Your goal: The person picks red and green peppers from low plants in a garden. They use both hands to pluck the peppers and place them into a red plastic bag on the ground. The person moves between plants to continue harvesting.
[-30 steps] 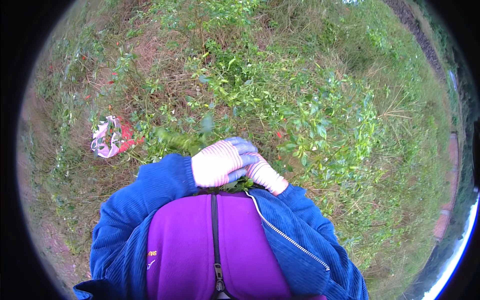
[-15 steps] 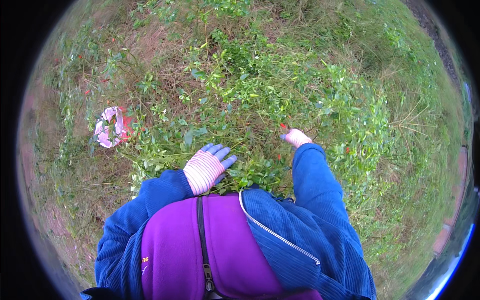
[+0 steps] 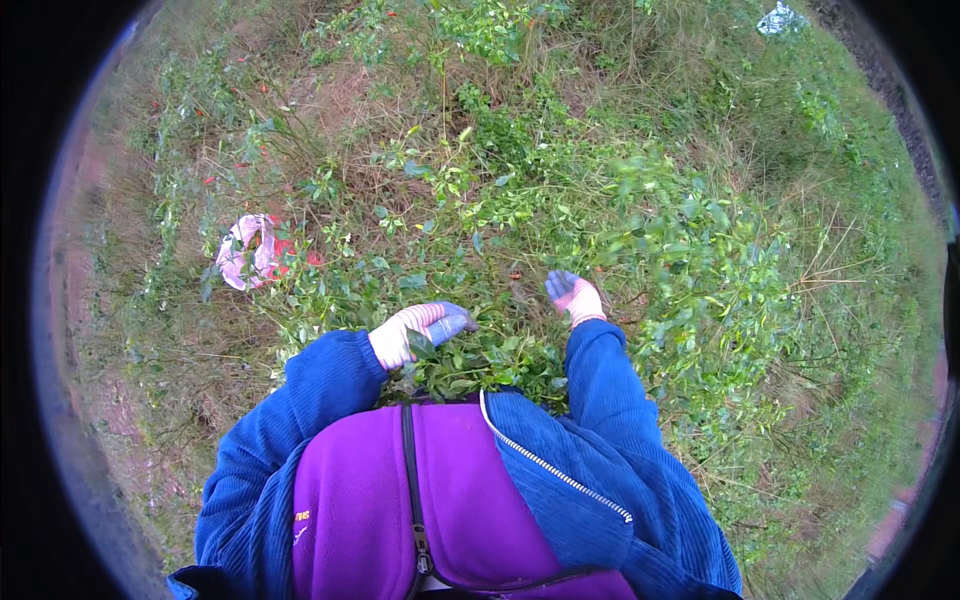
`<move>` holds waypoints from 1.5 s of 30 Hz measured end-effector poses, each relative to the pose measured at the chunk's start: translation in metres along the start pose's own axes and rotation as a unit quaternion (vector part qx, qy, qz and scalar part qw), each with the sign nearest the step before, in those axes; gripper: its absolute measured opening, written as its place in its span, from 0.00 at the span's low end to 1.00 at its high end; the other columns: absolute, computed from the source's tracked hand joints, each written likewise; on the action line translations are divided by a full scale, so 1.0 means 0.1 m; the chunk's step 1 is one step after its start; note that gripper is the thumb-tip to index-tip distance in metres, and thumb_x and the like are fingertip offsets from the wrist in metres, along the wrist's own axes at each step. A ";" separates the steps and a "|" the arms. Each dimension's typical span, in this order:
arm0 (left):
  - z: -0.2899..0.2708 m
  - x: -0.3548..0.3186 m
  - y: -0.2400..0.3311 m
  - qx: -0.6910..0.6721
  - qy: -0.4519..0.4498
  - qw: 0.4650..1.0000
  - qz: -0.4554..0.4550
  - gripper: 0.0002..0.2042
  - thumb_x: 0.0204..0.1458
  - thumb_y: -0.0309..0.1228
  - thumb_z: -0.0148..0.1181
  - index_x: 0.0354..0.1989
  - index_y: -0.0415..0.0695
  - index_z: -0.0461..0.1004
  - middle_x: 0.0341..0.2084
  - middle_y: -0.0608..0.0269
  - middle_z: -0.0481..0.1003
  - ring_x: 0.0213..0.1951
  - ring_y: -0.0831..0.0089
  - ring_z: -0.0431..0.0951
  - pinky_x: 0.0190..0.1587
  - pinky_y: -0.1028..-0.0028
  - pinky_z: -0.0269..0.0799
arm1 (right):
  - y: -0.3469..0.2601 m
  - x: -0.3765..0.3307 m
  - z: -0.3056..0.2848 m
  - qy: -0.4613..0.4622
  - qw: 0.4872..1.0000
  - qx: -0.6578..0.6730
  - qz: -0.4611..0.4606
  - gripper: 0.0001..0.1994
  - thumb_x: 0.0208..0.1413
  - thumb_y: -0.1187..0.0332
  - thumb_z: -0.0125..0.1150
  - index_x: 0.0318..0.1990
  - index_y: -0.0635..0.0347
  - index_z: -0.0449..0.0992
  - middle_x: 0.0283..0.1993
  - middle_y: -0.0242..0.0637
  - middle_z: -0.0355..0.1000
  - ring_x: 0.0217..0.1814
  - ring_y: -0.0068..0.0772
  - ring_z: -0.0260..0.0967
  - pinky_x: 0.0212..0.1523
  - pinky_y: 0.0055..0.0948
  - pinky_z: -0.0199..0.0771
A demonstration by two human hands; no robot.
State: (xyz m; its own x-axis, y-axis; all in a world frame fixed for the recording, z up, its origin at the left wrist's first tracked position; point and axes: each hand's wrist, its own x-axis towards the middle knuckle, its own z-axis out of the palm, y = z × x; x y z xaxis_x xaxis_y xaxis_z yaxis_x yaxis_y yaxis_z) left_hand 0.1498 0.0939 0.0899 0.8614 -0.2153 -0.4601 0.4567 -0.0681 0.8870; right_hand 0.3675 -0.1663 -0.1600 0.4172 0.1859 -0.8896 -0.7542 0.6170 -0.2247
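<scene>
My left hand (image 3: pixel 425 332), in a pink-and-white striped glove with blue-grey fingers, curls over leafy green stems close to my body. Its fingers are together and bent; whatever they hold is hidden, and a leaf covers part of the palm side. My right hand (image 3: pixel 576 297) wears a matching glove and hovers among the pepper plants (image 3: pixel 690 250) to the right. Its fingers reach forward and to the left, with nothing visible in them. Small red peppers (image 3: pixel 515 277) show in the foliage near it, partly covered by leaves.
A pink-white bag (image 3: pixel 240 255) with red contents sits among plants at the left. Dry grass and weeds (image 3: pixel 330 90) surround the bushes. At the far right top lies a pale object (image 3: pixel 778 18), too small to name. More red peppers (image 3: pixel 209 181) dot plants at the left.
My right hand has drawn slightly left and nearer, away from a red pepper it was touching. My left hand has turned, its spread fingers now curled together. The view has shifted slightly.
</scene>
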 end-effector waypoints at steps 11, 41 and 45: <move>0.02 0.20 0.17 -0.041 0.093 0.992 -0.077 0.18 0.62 0.42 0.53 0.51 0.41 0.75 0.46 0.66 0.77 0.50 0.78 0.72 0.56 0.73 0.66 | 0.51 -0.85 0.97 -0.338 0.917 -0.168 -0.131 0.15 0.63 0.72 0.49 0.57 0.55 0.69 0.57 0.40 0.71 0.58 0.36 0.69 0.59 0.43 0.67; -0.26 0.80 -0.04 -0.157 0.264 0.937 -0.168 0.08 0.54 0.33 0.53 0.34 0.43 0.75 0.22 0.64 0.74 0.24 0.74 0.73 0.28 0.75 0.67 | 0.77 -1.15 0.75 -0.192 0.660 -0.571 -0.449 0.05 0.57 0.69 0.60 0.39 0.58 0.78 0.35 0.42 0.77 0.32 0.42 0.73 0.37 0.33 0.72; -0.14 0.78 0.03 -0.127 0.182 0.964 -0.143 0.13 0.59 0.39 0.53 0.36 0.41 0.77 0.23 0.65 0.74 0.26 0.74 0.73 0.31 0.74 0.68 | 0.70 -1.33 0.80 -0.185 0.383 -0.673 -0.605 0.08 0.57 0.61 0.57 0.38 0.54 0.77 0.37 0.42 0.77 0.39 0.47 0.74 0.42 0.42 0.72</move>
State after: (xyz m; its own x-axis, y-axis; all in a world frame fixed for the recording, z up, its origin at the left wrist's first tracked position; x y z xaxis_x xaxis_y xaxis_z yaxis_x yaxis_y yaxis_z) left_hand 0.2214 0.0902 0.0561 0.6916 0.1373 -0.7091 0.6874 0.1765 0.7045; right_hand 0.3000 -0.0869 -0.0250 0.7300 0.6354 0.2517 0.6306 -0.4841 -0.6067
